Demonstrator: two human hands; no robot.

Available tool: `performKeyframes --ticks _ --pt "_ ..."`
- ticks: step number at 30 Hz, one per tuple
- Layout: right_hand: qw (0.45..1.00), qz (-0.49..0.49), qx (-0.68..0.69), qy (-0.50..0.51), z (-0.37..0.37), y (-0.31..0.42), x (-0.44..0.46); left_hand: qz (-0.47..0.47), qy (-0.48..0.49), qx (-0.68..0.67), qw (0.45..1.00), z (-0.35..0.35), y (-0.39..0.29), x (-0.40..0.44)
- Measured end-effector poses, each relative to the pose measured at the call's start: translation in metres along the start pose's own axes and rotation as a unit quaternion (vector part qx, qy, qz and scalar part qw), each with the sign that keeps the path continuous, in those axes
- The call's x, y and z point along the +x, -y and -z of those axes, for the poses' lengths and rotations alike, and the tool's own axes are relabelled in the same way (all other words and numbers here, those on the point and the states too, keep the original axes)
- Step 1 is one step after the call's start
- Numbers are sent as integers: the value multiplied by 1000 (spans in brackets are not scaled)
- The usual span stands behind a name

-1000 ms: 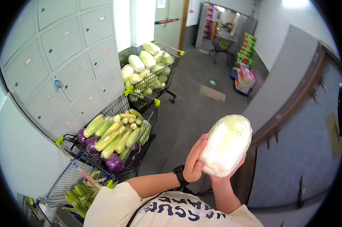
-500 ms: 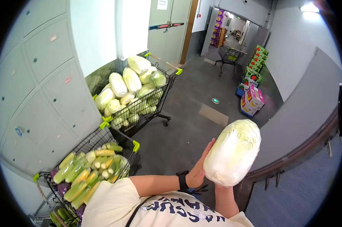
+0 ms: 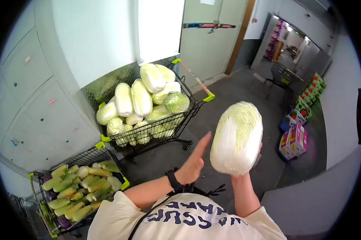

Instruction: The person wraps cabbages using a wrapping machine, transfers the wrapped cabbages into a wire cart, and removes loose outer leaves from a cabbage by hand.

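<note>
A large pale napa cabbage in clear wrap [image 3: 237,138] rests upright in my right hand [image 3: 244,176], which is mostly hidden under and behind it. To its left, my left hand [image 3: 192,166] is apart from the cabbage, fingers stretched out, with nothing in it. Ahead and to the left, a black wire cart [image 3: 164,127] holds a heap of wrapped napa cabbages [image 3: 141,98] and a rounder green cabbage [image 3: 176,102].
A nearer cart [image 3: 120,170] at the lower left holds corn [image 3: 78,188] and purple cabbages. Grey lockers [image 3: 36,96] line the left side. Double doors [image 3: 212,44] are ahead. Boxes [image 3: 295,140] and another cart [image 3: 283,74] stand right.
The view has turned left and come closer to the cart of cabbages. My left hand has let go of the cabbage and moved away to the left; my right hand still holds it.
</note>
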State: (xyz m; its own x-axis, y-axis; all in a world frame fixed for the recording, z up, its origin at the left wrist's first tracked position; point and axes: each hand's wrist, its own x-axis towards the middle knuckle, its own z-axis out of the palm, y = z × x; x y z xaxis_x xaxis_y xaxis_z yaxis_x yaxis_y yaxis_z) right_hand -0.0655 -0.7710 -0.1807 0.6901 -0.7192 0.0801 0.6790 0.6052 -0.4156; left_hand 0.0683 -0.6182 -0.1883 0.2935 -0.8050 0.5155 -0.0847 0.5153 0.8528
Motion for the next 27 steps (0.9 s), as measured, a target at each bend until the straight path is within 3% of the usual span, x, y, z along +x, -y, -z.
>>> performKeyframes --ticks 6,9,11,16,19,23,27 --pt "991 -112 -67 13 17 -9 200 68 -215 138 965 99 64 73" --pt "982 -141 -127 -15 44 -30 288 112 -238 84 961 142 105 117" --pt "964 -171 -190 -68 53 -43 331 115 -260 119 951 165 119 156" --pt "939 -270 -209 42 91 -91 437 213 -230 129 941 220 175 232" --pt "928 -313 -189 70 120 -135 495 253 -237 232 909 249 211 267" --pt "895 -392 -197 87 114 -178 541 228 -356 172 889 275 256 295" --pt "864 -452 -188 119 149 -208 583 277 -399 266 833 282 276 309"
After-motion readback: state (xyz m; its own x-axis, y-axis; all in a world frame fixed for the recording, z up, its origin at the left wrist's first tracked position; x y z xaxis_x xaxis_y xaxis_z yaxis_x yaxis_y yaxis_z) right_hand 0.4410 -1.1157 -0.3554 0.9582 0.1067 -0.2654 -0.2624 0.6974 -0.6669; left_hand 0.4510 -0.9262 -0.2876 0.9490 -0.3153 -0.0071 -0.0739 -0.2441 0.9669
